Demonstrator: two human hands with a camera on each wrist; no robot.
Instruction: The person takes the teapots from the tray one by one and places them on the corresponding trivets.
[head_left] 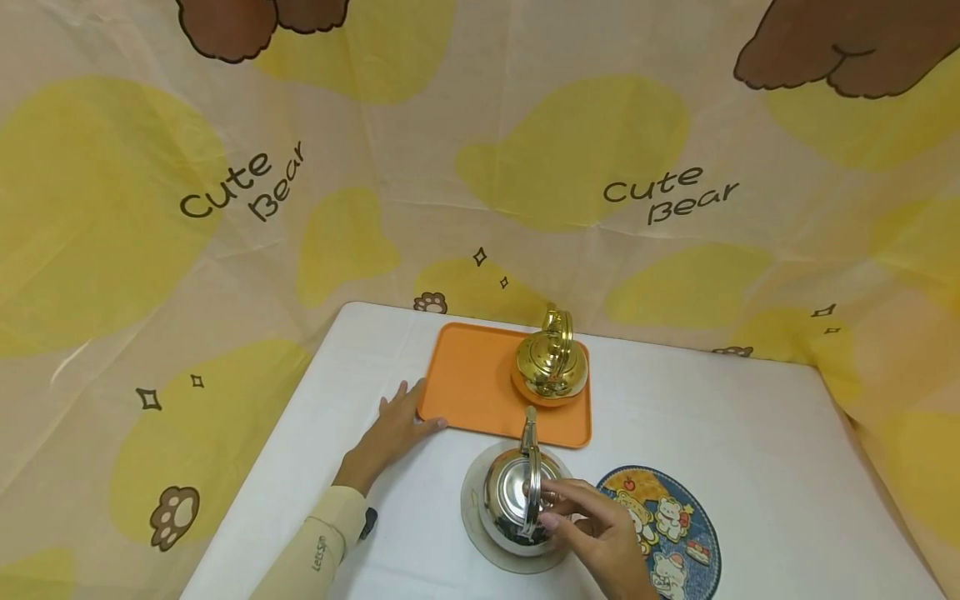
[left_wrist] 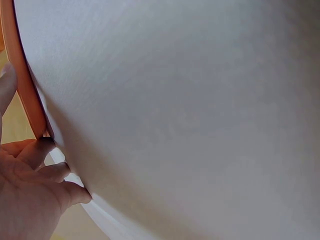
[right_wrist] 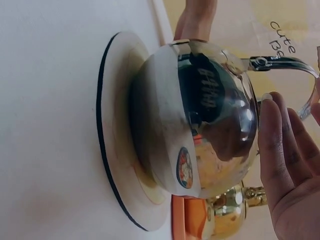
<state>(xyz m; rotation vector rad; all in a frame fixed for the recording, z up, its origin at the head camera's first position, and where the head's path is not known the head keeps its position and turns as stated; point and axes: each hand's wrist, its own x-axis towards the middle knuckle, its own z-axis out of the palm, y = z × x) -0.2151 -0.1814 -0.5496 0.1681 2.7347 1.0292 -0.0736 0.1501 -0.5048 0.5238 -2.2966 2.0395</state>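
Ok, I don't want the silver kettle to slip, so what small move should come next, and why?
Probably close the right grip snugly around the handle of the silver kettle: its fingers are at the handle but not plainly wrapped round it, and the left grip, touching the orange tray, isn't steadying the kettle.

Glossy metal kettle point(head_left: 511, 490), shiny golden kettle point(head_left: 537, 382), smooth tray point(head_left: 472, 375), perhaps plastic

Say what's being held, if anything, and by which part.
Right hand: at the handle of the silver kettle; whether it grips can't be told. Left hand: touching the orange tray at its near left corner.
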